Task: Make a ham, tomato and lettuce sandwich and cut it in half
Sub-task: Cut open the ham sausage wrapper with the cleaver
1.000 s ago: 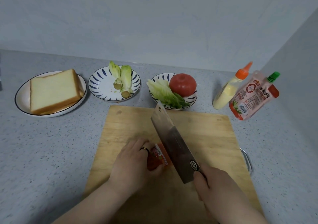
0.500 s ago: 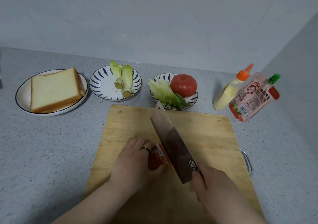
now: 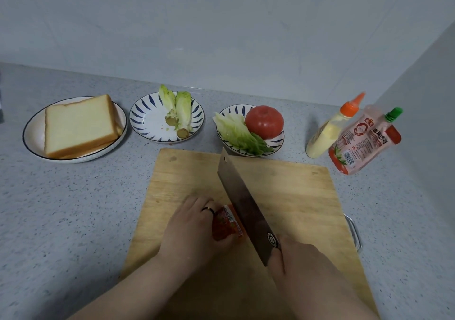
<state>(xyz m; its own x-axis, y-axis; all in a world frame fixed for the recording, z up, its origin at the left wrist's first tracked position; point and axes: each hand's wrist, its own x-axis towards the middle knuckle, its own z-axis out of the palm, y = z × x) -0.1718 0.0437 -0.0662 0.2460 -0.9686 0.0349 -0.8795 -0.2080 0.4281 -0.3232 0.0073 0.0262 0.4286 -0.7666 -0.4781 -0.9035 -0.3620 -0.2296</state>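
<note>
My left grip (image 3: 194, 228) holds the wrapped ham sausage (image 3: 225, 223), probably soft and slippery, just beside the cut, while my right grip (image 3: 307, 270) clasps the cleaver (image 3: 242, 196).

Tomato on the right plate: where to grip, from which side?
Probably grip the tomato across its round middle, coming from above and the right: lettuce leaves crowd its left, the plate is shallow, its top is bare.
</note>
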